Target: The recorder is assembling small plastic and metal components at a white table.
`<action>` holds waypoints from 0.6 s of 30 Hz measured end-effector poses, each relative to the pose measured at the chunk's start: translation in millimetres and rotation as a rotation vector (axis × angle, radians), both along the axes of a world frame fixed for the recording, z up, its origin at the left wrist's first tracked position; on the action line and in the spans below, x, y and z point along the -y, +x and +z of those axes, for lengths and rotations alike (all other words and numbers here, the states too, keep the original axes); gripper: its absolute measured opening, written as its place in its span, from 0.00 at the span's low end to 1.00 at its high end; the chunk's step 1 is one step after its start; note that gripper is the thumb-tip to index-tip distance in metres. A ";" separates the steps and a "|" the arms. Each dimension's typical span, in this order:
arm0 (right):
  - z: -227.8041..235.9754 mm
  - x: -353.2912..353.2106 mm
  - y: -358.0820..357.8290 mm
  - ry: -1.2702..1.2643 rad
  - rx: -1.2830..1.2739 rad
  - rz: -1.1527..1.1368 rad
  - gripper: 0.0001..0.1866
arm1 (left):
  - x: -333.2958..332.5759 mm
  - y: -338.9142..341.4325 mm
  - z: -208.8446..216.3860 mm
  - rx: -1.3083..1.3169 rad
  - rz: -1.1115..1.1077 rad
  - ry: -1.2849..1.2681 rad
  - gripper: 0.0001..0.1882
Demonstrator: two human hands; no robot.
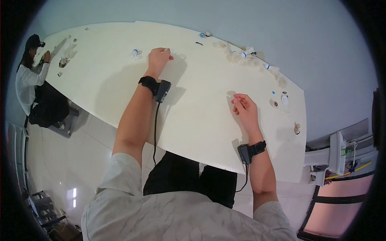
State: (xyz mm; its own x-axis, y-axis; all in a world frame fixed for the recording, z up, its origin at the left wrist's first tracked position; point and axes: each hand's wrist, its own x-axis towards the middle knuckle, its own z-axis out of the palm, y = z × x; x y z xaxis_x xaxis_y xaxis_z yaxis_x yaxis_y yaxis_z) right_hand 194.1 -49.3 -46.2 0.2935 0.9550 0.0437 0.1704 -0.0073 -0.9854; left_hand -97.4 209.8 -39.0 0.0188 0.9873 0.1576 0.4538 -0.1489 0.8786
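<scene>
My left hand [159,62] is over the far middle of the white table [193,104], its fingers curled into a pinch. A pale speck shows at its fingertips, too small to name. Left of that hand lies a small white, translucent piece with a blue band [135,52], apart from it. My right hand [246,111] hovers nearer me on the right, palm turned inward, fingers loosely bent and a little apart. Nothing shows in it. To its right are a small dark-centred ring [275,104] and a white disc [285,100].
Several translucent pieces with blue bands [243,56] line the far right edge. A small brownish object [297,128] sits near the right edge. A black cable [155,132] hangs from my left wrist device [162,91]. At the far left, a person [32,84] sits by other small items.
</scene>
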 end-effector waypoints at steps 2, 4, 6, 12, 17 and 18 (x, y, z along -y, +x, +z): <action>1.5 0.3 -0.4 0.008 0.012 0.008 0.09 | -3.8 -3.0 0.4 0.453 -0.131 -0.199 0.20; 2.6 1.2 0.8 0.015 0.021 0.010 0.09 | -3.7 0.6 1.4 0.500 -0.114 -0.189 0.21; 3.7 2.7 3.8 0.002 0.013 -0.007 0.08 | -2.1 5.4 2.4 0.547 -0.101 -0.182 0.23; 1.9 1.3 3.4 0.030 0.019 0.023 0.08 | -26.1 -9.4 -19.5 0.445 0.027 -0.071 0.21; 6.1 -0.6 -1.5 -0.004 0.063 0.018 0.07 | -35.1 -19.3 -27.5 -0.142 0.347 0.610 0.16; 5.9 -1.7 -0.2 -0.021 0.107 0.018 0.07 | -33.7 -18.1 -24.7 -0.165 0.260 0.429 0.20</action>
